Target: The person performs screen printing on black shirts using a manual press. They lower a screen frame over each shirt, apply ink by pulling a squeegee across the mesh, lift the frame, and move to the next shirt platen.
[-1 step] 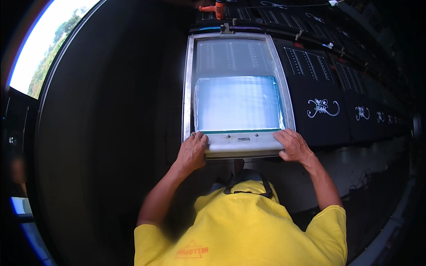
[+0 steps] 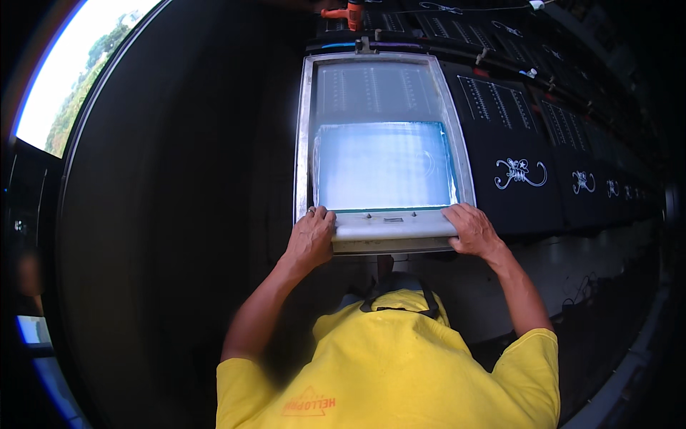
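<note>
A metal-framed printing screen (image 2: 301,143) lies flat in front of me, its mesh partly covered by a pale blue-white area. Across its near end sits a wide squeegee (image 2: 395,227) with a pale handle, its lower edge hidden. My left hand (image 2: 311,237) is closed over the squeegee's left end, the thumb out of sight. At the right end, my right hand (image 2: 473,232) grips the same squeegee, fingers curled over the top. A ring shows on a left finger. Faint rows of a printed pattern show through the mesh's far part.
To the right, black panels (image 2: 525,204) with white printed designs lie in a row. A rail with small clamps (image 2: 483,53) runs along their far side. Beyond the screen stands an orange pistol-shaped tool (image 2: 353,14). A bright window (image 2: 93,68) is at far left.
Both hands and the squeegee have shifted very slightly away from me along the screen. The grip looks the same, and the screen has not visibly moved.
</note>
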{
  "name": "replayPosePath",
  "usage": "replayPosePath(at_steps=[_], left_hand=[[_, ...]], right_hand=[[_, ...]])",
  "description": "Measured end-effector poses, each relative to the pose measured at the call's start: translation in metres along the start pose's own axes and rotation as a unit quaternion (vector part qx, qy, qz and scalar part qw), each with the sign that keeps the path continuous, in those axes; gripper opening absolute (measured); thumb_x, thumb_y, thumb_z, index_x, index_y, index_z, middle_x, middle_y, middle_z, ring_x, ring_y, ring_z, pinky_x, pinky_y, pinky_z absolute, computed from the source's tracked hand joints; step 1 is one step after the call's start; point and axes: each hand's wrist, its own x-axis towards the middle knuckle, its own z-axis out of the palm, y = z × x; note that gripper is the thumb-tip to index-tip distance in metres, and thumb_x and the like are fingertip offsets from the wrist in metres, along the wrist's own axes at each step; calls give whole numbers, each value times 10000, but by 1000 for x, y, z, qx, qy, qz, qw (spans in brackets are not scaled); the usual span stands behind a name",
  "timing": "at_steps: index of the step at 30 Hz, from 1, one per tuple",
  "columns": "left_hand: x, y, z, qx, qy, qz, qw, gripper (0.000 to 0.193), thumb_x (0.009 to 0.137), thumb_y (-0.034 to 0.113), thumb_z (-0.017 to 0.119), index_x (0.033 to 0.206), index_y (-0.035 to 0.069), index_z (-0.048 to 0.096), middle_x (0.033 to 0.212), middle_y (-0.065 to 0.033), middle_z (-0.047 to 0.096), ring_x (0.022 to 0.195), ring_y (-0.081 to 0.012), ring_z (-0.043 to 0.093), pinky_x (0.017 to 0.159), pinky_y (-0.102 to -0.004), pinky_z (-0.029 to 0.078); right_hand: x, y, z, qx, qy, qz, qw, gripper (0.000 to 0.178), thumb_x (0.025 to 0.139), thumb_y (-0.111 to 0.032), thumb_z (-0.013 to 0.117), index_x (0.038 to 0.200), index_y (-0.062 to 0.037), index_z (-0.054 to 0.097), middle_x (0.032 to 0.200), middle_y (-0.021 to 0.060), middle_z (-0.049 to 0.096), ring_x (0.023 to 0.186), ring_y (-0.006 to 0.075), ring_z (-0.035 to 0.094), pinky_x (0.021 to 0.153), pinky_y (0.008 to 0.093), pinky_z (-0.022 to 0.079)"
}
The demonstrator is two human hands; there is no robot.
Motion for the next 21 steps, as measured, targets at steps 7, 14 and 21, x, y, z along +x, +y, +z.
replayPosePath(at_steps=[7,14,21], left_hand=[[28,-11,-22,-53,-21,-57,997,270,700,-47,690,956,25,734,905,-183,728,823,-361,712,791,-419,578],[25,-4,-18,-38,34,-47,998,300,689,-45,680,975,33,726,957,-155,730,876,-352,710,829,-420,574],[21,-14,37,5,128,23,991,376,684,-19,676,1059,7,667,1116,-148,707,1033,-314,692,843,-395,585]], right_hand=[[30,3,-24,-2,13,63,998,152,692,-81,684,811,-17,616,797,167,634,827,387,643,764,490,529],[13,5,-9,-2,73,48,996,246,648,-30,700,874,-19,602,867,159,638,864,370,636,780,475,527],[3,11,32,-6,114,39,993,383,597,43,696,968,2,613,947,153,635,914,350,630,812,432,531]])
